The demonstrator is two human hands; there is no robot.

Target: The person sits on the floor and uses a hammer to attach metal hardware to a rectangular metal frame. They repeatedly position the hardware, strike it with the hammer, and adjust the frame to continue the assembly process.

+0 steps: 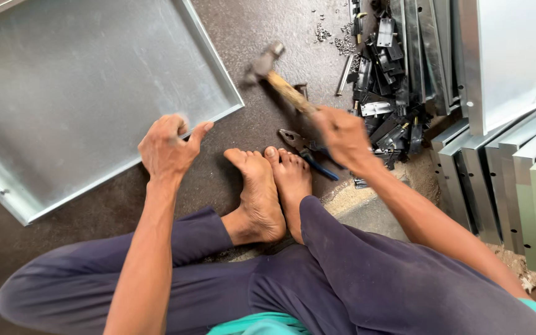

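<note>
My left hand (167,147) grips the near rim of a large shallow galvanised metal tray (75,93) that lies on the dark floor. My right hand (342,133) is shut on the wooden handle of a hammer (274,71). The blurred steel head of the hammer hangs above the floor, just off the tray's right corner. I sit on the floor with my bare feet (271,186) together between my two hands.
Blue-handled pliers (308,152) lie on the floor by my toes. A heap of black and silver metal brackets (386,80) and small screws (336,37) sits at the upper right. Stacked folded sheet-metal panels (516,174) fill the right side.
</note>
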